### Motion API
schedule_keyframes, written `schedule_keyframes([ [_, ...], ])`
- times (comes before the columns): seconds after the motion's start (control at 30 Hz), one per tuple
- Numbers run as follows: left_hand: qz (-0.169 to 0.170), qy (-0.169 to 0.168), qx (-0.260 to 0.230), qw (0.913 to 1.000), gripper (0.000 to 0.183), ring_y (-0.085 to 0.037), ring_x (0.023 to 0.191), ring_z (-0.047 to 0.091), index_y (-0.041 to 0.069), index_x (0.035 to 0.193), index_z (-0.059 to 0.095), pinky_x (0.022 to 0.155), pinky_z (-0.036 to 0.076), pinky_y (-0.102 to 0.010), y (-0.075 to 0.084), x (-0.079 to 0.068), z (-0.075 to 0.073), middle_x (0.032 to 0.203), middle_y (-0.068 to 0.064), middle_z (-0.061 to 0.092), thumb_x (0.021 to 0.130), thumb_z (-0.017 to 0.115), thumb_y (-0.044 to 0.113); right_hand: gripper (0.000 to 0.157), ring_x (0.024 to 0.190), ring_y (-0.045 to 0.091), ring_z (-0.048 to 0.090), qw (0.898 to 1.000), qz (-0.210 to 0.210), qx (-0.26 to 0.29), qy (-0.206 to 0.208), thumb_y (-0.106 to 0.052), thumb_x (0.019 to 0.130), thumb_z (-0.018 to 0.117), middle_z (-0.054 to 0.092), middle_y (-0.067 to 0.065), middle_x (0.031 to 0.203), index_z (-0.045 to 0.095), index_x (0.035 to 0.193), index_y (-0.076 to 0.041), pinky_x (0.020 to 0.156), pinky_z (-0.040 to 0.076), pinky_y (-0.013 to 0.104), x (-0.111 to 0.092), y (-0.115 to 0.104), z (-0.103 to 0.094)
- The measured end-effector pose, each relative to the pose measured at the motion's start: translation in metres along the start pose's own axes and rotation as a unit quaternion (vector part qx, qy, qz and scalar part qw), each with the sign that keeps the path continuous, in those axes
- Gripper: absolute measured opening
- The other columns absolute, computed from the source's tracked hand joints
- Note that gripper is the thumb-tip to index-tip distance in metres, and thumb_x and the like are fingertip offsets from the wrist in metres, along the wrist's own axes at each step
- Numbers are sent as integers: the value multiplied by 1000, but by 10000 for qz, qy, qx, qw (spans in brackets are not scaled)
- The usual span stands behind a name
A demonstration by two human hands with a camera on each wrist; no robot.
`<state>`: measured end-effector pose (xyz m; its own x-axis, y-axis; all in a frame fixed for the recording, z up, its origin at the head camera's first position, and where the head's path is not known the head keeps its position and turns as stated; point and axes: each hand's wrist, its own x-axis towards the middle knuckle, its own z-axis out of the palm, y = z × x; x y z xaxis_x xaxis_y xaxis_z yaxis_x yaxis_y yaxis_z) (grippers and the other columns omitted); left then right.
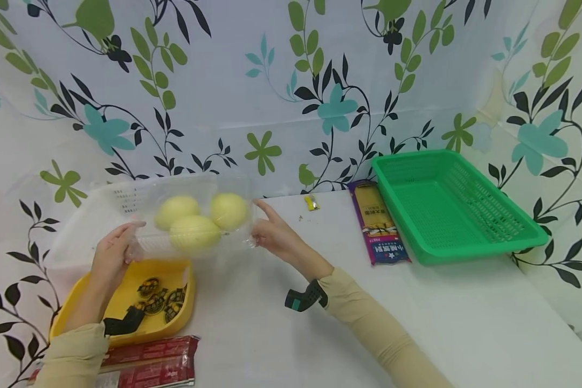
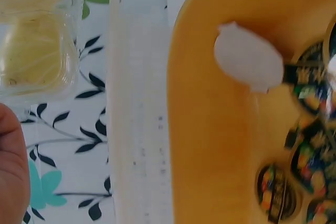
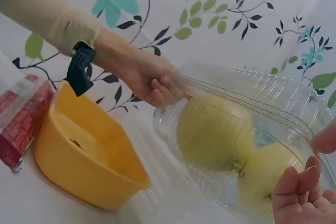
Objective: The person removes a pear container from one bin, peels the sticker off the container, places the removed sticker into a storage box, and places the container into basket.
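Note:
A clear plastic fruit box (image 1: 147, 243) is held up between both hands over the table's left part, overlapping the white basket (image 1: 75, 242). Inside lie three round yellow-green fruits (image 1: 194, 233), two showing their stem or blossom ends in the right wrist view. My left hand (image 1: 110, 252) grips the box's left end, thumb along the rim. At the opposite end, my right hand (image 1: 275, 233) pinches the rim with thumb and fingers, its index finger stretched along the side. Only an edge of the left hand (image 2: 10, 161) enters the left wrist view.
Below the left forearm stands a yellow bin (image 1: 188, 304) with several round black-labelled packets. Red packs (image 1: 155, 366) lie in front of it. At right are a green basket (image 1: 470, 249), a purple pasta pack (image 1: 380, 229) and a small yellow packet (image 1: 312, 202). Patterned cloth hangs behind.

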<state>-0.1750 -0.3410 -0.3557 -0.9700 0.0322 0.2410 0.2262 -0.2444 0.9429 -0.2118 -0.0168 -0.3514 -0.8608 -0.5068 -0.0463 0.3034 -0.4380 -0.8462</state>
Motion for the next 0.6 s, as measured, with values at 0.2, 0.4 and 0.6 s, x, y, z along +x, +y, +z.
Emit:
schedule_keyframes([
  [0.2, -251, -78, -253, 9993, 26, -17, 46, 25, 3, 107, 61, 44, 33, -24, 10, -1, -23, 52, -4, 30, 96, 38, 6, 79, 68, 15, 45, 9931, 918, 577, -438, 15, 84, 39, 42, 9, 85, 9, 144, -27, 67, 42, 24, 10, 4, 15],
  [0.4, -334, 32, -605, 9976, 27, -15, 46, 28, 2, 107, 62, 45, 37, -21, 12, -9, -42, 54, -4, 35, 96, 38, 5, 87, 64, 17, 55, 9896, 1214, -248, -738, 9, 84, 46, 49, 8, 69, -1, 143, -35, 68, 50, 31, 15, 12, 28],
  [0.6, -481, 54, -457, 9978, 27, -17, 46, 26, 5, 107, 63, 46, 39, -21, 17, -7, -57, 53, -5, 33, 96, 39, 7, 93, 64, 25, 59, 9895, 1229, -469, -603, 14, 80, 49, 53, 13, 68, 2, 143, -35, 65, 51, 34, 29, 18, 37],
])
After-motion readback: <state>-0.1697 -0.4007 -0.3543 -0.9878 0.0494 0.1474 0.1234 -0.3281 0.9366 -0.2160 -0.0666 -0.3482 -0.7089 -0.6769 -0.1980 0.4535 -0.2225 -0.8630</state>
